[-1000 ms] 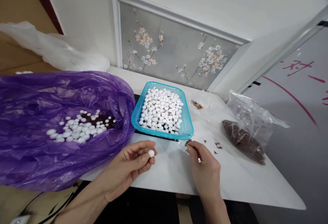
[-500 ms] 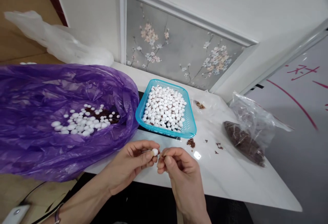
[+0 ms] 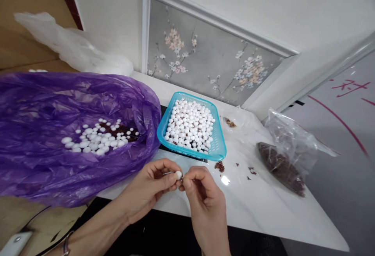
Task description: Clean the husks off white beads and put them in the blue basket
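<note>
Between the thumb and fingers of my left hand [image 3: 156, 182] is a small white ball [image 3: 178, 175]. My right hand [image 3: 203, 195] is pinched closed right beside the ball, its fingertips on something too small to make out. Beyond the hands, a blue basket [image 3: 220, 153] holds a layer of white balls [image 3: 191, 123] with brown bits between them. To the left spreads a purple plastic bag [image 3: 43, 131] with more white balls [image 3: 93, 141] and dark brown flakes [image 3: 124, 131] inside.
On the white table [image 3: 258, 213] lie brown crumbs [image 3: 219, 166] and a clear bag of brown material [image 3: 281, 168]. A floral picture [image 3: 205, 53] leans behind the basket. A whitish plastic bag [image 3: 73, 49] is at the back left.
My right hand has moved slightly left, its fingertips now against the white ball in my left hand. The view has shifted a little.
</note>
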A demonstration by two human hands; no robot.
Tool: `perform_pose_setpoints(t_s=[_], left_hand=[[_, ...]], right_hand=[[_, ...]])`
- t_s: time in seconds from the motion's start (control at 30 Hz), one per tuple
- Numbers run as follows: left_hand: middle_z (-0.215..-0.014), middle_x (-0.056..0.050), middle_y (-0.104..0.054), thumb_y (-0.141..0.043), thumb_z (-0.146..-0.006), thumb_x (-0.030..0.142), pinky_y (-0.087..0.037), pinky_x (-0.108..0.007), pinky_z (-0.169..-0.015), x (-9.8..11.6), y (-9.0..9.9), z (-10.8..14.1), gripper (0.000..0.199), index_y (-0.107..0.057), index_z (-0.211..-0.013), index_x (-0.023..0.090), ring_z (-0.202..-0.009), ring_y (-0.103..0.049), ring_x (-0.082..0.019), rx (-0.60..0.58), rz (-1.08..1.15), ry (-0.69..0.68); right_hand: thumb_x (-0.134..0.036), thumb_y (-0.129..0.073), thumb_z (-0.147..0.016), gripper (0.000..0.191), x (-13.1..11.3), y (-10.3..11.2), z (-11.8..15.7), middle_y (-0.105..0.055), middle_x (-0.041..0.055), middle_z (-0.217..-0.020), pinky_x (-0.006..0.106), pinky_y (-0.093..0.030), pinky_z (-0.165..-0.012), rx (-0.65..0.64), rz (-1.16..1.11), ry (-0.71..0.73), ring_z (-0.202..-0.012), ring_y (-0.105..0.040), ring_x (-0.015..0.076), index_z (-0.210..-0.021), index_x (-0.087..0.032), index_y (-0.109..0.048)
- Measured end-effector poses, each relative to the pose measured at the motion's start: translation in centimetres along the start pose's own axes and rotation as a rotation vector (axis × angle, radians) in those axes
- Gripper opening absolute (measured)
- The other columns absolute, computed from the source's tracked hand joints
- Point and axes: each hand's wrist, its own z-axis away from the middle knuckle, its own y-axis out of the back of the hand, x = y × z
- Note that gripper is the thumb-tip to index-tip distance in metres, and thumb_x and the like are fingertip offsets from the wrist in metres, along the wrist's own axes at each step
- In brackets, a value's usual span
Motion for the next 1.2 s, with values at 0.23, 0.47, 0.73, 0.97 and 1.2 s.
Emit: perform_pose_setpoints(t_s=[0.23,0.47,0.73,0.97,1.2], left_hand=[[-0.072,0.001,-0.068,-0.078,-0.074,0.020,-0.045,-0.016,-0.065,-0.2,0.2,0.1,0.008,-0.072,-0.079,0.018,-0.067,-0.059,-0.007,0.013,-0.001,-0.027],[-0.075,0.001,-0.069,-0.079,-0.072,0.021,-0.046,-0.019,-0.069,0.0,0.0,0.1,0.008,-0.073,-0.077,0.019,-0.071,-0.061,-0.010,0.037,-0.035,-0.038],[-0.075,0.000,-0.069,-0.079,-0.072,0.021,-0.047,-0.021,-0.071,0.0,-0.2,0.2,0.007,-0.073,-0.076,0.019,-0.074,-0.062,-0.012,0.036,-0.114,-0.079],[-0.077,0.000,-0.067,-0.079,-0.071,0.020,-0.046,-0.022,-0.071,-0.2,0.0,0.1,0.006,-0.073,-0.073,0.019,-0.074,-0.061,-0.012,0.029,-0.164,-0.091],[-0.067,0.000,-0.067,-0.077,-0.075,0.026,-0.048,-0.021,-0.067,0.1,-0.6,0.1,0.009,-0.073,-0.080,0.018,-0.065,-0.061,-0.011,-0.004,-0.040,-0.030]], right_hand=[[-0.020,-0.052,-0.093,0.012,0.1,-0.2,0.3,-0.053,-0.0020,-0.082,0.024,-0.046,-0.065,0.014,0.119,0.065,-0.075,-0.054,0.0123,-0.083,-0.024,-0.056],[-0.023,-0.051,-0.094,0.015,-0.2,-0.4,0.1,-0.053,-0.0012,-0.079,0.025,-0.045,-0.066,0.005,0.117,0.012,-0.073,-0.053,0.0134,-0.080,-0.023,-0.054],[-0.029,-0.052,-0.093,0.016,-0.3,-0.3,0.1,-0.052,-0.0014,-0.076,0.025,-0.046,-0.065,0.001,0.060,-0.073,-0.071,-0.052,0.0131,-0.079,-0.021,-0.054],[-0.031,-0.059,-0.089,0.013,0.2,0.0,-0.1,-0.048,-0.0040,-0.077,0.024,-0.046,-0.065,0.024,-0.061,-0.185,-0.071,-0.049,0.0118,-0.087,-0.023,-0.049],[-0.033,-0.067,-0.083,0.019,0.5,-0.1,-0.9,-0.050,-0.0035,-0.079,0.023,-0.044,-0.062,-0.044,-0.378,-0.269,-0.067,-0.048,0.0102,-0.092,-0.023,-0.054]])
